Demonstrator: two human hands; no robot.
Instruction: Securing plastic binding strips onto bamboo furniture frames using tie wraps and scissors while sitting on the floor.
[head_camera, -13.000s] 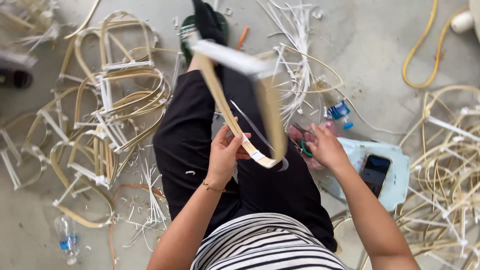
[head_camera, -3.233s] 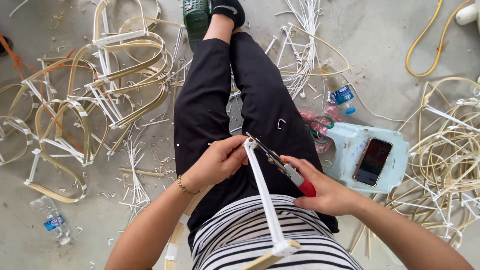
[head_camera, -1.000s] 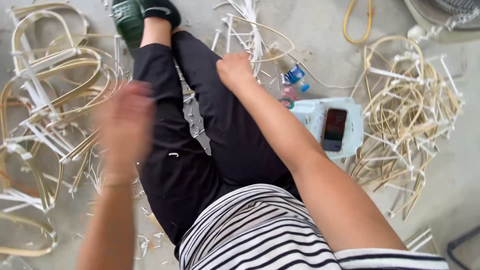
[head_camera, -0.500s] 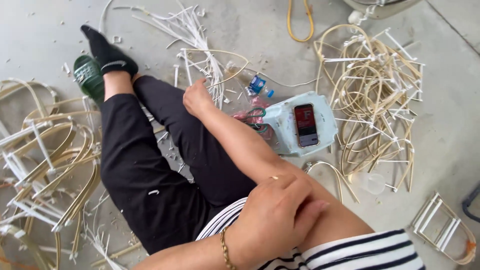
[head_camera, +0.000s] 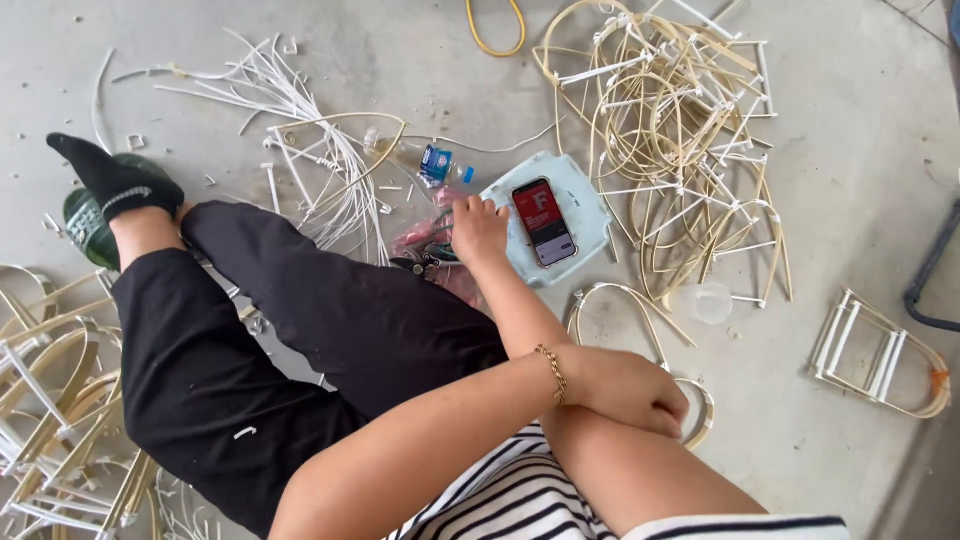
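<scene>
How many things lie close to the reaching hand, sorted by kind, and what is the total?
Phone: 1
Pale blue tray: 1
Plastic bottle: 1
Pink-handled tools, beside the right hand: 1 bunch, number unclear
Total: 4

A person sits on the floor, legs stretched forward in black trousers, one foot in a dark sock. The right arm extends straight ahead across the lap, its hand (head_camera: 478, 228) palm down with fingers curled at the far end of the reach. The left arm crosses over the right forearm from the left, a gold bracelet at its wrist, and the left hand (head_camera: 628, 388) rests loosely cupped beyond the right arm, fingers bent and holding nothing visible.
</scene>
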